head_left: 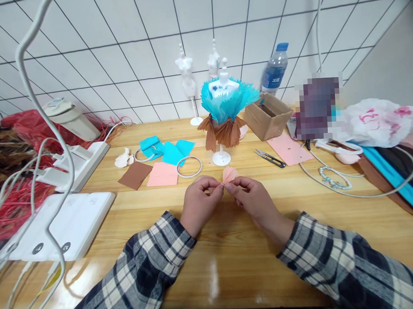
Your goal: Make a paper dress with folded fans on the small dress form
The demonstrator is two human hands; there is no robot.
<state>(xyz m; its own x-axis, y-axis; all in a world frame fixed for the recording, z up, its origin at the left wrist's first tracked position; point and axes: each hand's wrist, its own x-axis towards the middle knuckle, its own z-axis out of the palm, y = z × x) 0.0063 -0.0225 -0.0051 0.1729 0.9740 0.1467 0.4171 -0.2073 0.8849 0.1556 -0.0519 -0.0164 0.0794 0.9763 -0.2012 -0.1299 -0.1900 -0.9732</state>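
Between my hands a small pink crepe paper piece (229, 174) fans out upward, its gathered base pinched at the fingertips. My left hand (202, 198) is closed on the base from the left. From the right, my right hand (252, 198) pinches the same base, fingertips close to the left ones. Just beyond stands a white mini dress form (224, 86) wearing turquoise ruffled paper (221, 105) above brown pleated paper (228, 132). Left of it lie a pink paper square (162, 174), a brown square (134, 175), turquoise pieces (173, 151) and a white ring (189, 167).
Thread snips (271, 158) and a pink sheet (290, 149) lie right of the dress form, near a cardboard box (270, 119) and a water bottle (274, 70). White power banks (64, 222), a power strip (79, 166) and a hanging cable (62, 148) crowd the left. A beaded bracelet (335, 179) lies right.
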